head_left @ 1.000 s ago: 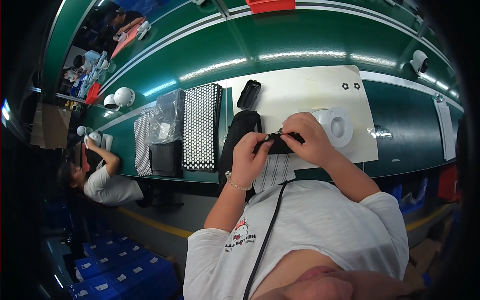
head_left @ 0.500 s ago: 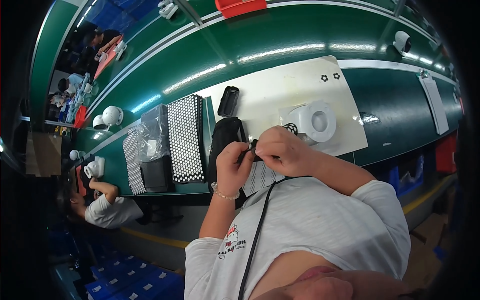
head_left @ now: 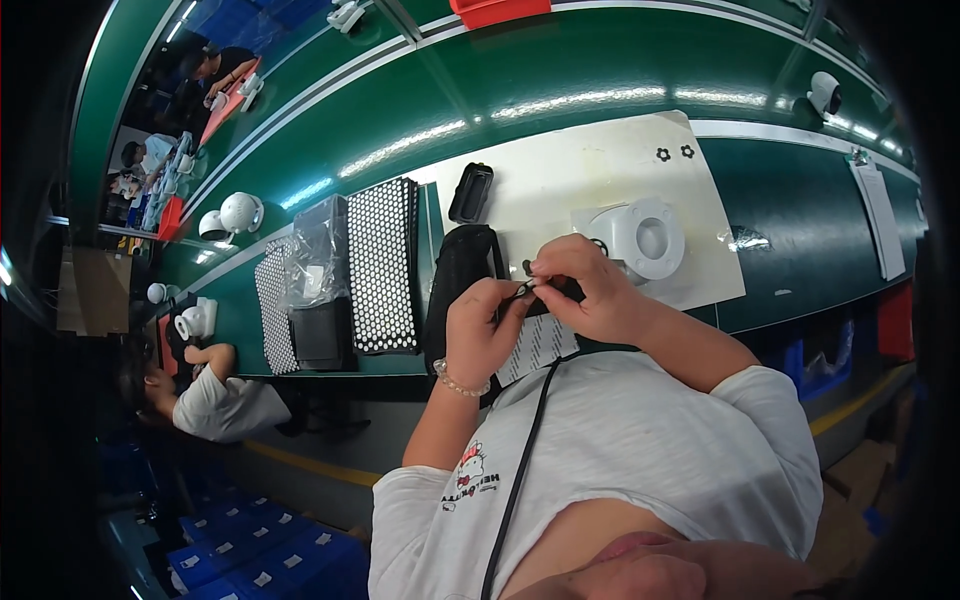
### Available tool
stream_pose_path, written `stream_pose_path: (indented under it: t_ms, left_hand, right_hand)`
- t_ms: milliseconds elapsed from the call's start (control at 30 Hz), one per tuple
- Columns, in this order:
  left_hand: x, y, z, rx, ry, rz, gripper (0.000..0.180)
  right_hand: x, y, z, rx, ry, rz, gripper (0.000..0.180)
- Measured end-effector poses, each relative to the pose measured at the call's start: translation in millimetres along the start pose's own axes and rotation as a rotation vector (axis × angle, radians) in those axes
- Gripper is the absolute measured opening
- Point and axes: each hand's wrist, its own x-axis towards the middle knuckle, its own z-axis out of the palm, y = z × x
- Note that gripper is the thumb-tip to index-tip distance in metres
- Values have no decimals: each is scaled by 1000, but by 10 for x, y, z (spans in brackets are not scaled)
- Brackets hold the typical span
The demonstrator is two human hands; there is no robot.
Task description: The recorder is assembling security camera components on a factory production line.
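Note:
In front of my chest, my left hand [head_left: 482, 325] and my right hand [head_left: 592, 292] meet with thumbs and forefingers pinched. Between the fingertips is a small, thin black piece [head_left: 526, 288] with a pale edge; fingers cover most of it. Right of my hands, a white plastic base [head_left: 655, 238] with a round opening lies on the white work sheet [head_left: 580, 160]. A dark patterned piece shows partly beside my right hand. Under my wrists lies a white sheet with rows of marks [head_left: 538, 348]. Left of my hands is a black bag-like bundle [head_left: 462, 262].
A black open tray [head_left: 471, 192] lies beyond the bundle. Two black flower-shaped pieces [head_left: 675, 154] lie on the work sheet's far part. Black sheets with white dots [head_left: 383, 265] and a clear plastic bag [head_left: 318, 255] are stacked left. A co-worker [head_left: 225, 395] sits farther left. A clipboard [head_left: 875, 215] lies right.
The view has shifted slightly, so the bench appears a little farther right. My right fingers have opened out somewhat from the left fingertips, and more of the small black piece shows between them.

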Motion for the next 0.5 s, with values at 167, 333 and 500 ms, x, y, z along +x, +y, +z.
stream_pose_path:
  t_ms: [167,333,500]
  left_hand:
    - [-72,-89,-5,-61,28,-82,8]
    - [-130,-196,-35,-126,66,-206,9]
    - [-209,-305,-33,-193,91,-253,11]
  right_hand:
    - [-133,-33,-131,294,-110,370,40]
    - [-531,364,-681,241,341,463,44]
    - [-702,559,-1100,21,526,611,44]
